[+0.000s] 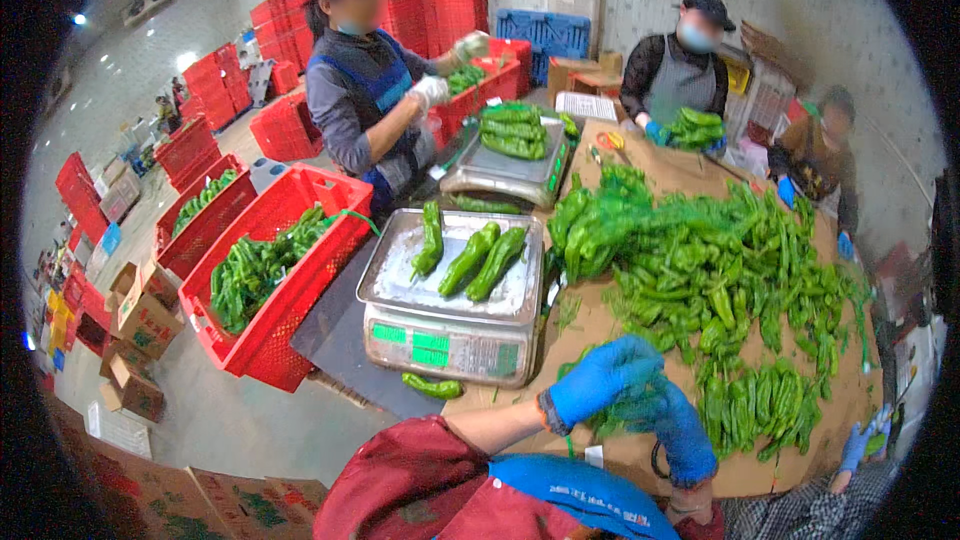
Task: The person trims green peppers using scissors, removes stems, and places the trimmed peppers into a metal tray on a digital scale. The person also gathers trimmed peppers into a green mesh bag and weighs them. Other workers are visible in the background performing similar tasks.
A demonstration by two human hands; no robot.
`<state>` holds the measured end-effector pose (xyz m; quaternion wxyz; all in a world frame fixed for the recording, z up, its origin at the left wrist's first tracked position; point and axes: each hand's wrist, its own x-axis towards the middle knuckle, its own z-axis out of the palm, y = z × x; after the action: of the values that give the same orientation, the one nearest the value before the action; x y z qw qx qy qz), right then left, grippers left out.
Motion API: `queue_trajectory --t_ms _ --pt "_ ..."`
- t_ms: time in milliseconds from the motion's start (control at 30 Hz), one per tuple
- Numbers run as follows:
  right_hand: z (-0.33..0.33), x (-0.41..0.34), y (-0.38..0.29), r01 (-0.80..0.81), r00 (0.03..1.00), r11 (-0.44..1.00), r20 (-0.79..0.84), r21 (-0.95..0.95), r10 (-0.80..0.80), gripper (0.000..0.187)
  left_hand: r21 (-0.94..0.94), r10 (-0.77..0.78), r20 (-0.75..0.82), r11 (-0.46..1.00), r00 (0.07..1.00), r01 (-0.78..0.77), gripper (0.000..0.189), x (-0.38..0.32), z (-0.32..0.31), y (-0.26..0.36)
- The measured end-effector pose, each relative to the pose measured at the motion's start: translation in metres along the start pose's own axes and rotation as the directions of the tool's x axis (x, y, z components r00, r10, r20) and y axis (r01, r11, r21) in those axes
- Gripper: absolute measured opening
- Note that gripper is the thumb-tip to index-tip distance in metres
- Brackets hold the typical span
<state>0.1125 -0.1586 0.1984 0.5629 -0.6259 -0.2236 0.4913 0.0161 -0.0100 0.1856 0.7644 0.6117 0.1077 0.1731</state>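
Observation:
My left hand (604, 379), in a blue glove, is raised over the cardboard-covered table (832, 457), just right of the near weighing scale (450, 337). My right hand (682, 435), gloved in blue too, is close beside it. Both are at a blurred bunch of green peppers in green netting (626, 416); whether the fingers are closed on it is unclear. Three long green peppers (469, 262) lie on the scale's metal pan, and another green pepper (433, 386) lies below the scale. A large heap of green peppers (720, 270) spreads beyond my hands, with a row of peppers (757, 405) at its near edge.
A red crate of peppers (277, 345) stands left of the scale. A second scale (502, 184) bears stacked peppers. Co-workers stand across the table: one at left (360, 82), one at back (679, 67), one at right (821, 142). Another's gloved hands (862, 442) show at lower right.

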Motion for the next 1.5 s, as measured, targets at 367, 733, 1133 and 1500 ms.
queue_trajectory --t_ms 367,733,1133,1500 --pt "-0.019 0.036 0.032 0.274 0.96 0.867 -0.067 0.415 -0.272 0.019 -0.499 -0.147 -0.001 0.857 0.989 0.127 0.012 0.004 -0.032 -0.01" --pt "-0.065 0.04 0.037 0.01 0.923 0.365 0.132 0.931 -0.361 0.027 -0.175 -0.41 0.448 0.831 0.794 0.528 0.038 -0.014 -0.037 -0.021" --pt "-0.067 -0.037 0.045 0.352 0.868 0.848 0.2 0.396 -0.454 0.033 0.084 0.207 0.361 0.964 0.909 -0.252 0.004 -0.022 -0.046 -0.001" --pt "-0.075 -0.034 0.102 0.036 0.926 0.848 0.301 0.53 -0.227 0.036 -0.821 0.053 0.113 0.567 0.992 0.063 0.014 -0.014 -0.051 -0.011"
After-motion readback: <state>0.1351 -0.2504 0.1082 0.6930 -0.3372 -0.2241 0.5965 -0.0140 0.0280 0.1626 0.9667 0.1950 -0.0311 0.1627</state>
